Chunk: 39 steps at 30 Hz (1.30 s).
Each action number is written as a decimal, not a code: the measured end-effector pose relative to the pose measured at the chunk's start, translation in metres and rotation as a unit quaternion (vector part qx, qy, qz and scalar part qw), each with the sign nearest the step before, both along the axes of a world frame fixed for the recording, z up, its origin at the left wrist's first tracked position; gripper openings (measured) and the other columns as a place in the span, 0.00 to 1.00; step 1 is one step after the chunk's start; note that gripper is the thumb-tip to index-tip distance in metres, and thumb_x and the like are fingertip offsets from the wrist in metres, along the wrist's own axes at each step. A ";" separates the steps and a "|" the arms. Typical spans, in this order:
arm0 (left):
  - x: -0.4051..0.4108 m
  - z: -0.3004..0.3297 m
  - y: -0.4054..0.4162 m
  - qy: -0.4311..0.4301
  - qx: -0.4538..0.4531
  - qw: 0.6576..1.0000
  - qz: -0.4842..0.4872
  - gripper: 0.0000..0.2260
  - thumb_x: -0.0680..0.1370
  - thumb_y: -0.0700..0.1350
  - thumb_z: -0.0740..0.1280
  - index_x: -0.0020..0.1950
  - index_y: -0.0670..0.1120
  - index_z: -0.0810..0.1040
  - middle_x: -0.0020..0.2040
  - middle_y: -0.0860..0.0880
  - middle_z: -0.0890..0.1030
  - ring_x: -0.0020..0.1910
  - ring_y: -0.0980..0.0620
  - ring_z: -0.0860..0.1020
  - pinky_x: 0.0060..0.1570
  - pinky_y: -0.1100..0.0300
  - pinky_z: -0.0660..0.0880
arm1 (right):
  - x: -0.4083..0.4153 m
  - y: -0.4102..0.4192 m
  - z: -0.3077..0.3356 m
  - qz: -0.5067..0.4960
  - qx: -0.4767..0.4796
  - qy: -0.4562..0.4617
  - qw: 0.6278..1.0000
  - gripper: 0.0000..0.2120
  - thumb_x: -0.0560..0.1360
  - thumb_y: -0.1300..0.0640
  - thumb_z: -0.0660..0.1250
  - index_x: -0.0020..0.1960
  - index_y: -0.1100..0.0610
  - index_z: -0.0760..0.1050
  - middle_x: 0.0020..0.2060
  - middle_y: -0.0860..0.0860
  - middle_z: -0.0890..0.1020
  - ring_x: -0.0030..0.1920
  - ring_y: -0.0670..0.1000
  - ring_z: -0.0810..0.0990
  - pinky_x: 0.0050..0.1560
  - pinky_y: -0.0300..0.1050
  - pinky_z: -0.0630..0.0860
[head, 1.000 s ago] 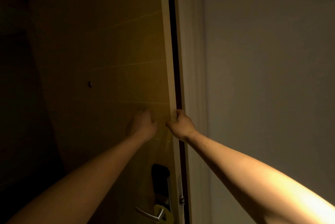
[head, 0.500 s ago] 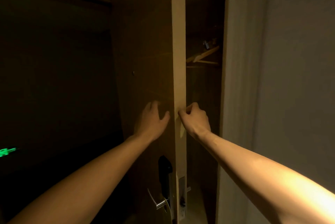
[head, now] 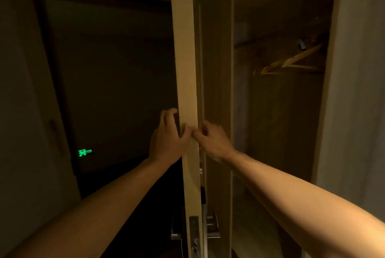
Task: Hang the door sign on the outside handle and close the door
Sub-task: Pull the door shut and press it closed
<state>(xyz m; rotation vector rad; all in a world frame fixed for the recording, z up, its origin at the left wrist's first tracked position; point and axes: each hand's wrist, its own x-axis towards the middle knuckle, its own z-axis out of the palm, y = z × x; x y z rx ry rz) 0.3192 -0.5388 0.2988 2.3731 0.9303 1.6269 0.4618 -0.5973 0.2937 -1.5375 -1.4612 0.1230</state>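
The wooden door (head: 185, 70) stands edge-on in front of me, swung wide. My left hand (head: 168, 138) grips the edge from the left face, fingers curled around it. My right hand (head: 214, 141) holds the same edge from the right face at the same height. Low down, the metal latch plate (head: 194, 234) shows on the edge, with a lever handle (head: 176, 235) on the left face and another handle (head: 212, 233) on the right face. No door sign is visible on either handle in this dim light.
An open wardrobe (head: 281, 111) with wooden hangers (head: 291, 63) fills the right. A pale wall (head: 358, 90) is at far right. On the left lies a dark corridor with a green glowing exit sign (head: 85, 152) and a pale wall (head: 23, 111).
The door has swung further open, from showing its face to being edge-on. Both hands stayed on its edge. The wardrobe and the dark corridor have come into view.
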 end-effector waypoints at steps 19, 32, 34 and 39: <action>-0.212 0.000 0.165 0.075 0.123 0.977 0.159 0.25 0.77 0.45 0.67 0.73 0.44 0.67 0.71 0.43 0.69 0.68 0.45 0.70 0.64 0.55 0.71 | -0.209 0.221 -0.012 0.087 0.073 -0.143 0.983 0.18 0.74 0.39 0.66 0.45 0.54 0.72 0.33 0.49 0.79 0.30 0.50 0.77 0.31 0.51 0.76; -0.285 -0.011 0.292 0.035 -0.020 0.990 0.136 0.30 0.80 0.44 0.62 0.80 0.49 0.53 0.80 0.50 0.54 0.75 0.51 0.62 0.67 0.62 0.61 | -0.312 0.352 -0.013 0.013 0.069 -0.208 0.976 0.06 0.79 0.56 0.62 0.44 0.56 0.70 0.34 0.50 0.76 0.30 0.51 0.71 0.26 0.43 0.58; -0.290 -0.010 0.305 0.035 -0.032 0.989 0.138 0.31 0.80 0.43 0.63 0.80 0.48 0.53 0.80 0.51 0.53 0.75 0.51 0.61 0.67 0.63 0.61 | -0.319 0.369 -0.014 0.005 0.059 -0.204 0.977 0.05 0.79 0.56 0.62 0.46 0.57 0.71 0.37 0.52 0.79 0.31 0.51 0.70 0.27 0.44 0.59; -0.303 -0.007 0.340 0.019 -0.049 0.989 0.137 0.32 0.80 0.39 0.64 0.80 0.47 0.52 0.80 0.48 0.54 0.76 0.48 0.61 0.73 0.55 0.65 | -0.327 0.414 -0.025 0.075 0.049 -0.215 0.972 0.06 0.78 0.54 0.64 0.47 0.58 0.74 0.41 0.54 0.81 0.36 0.55 0.78 0.33 0.44 0.66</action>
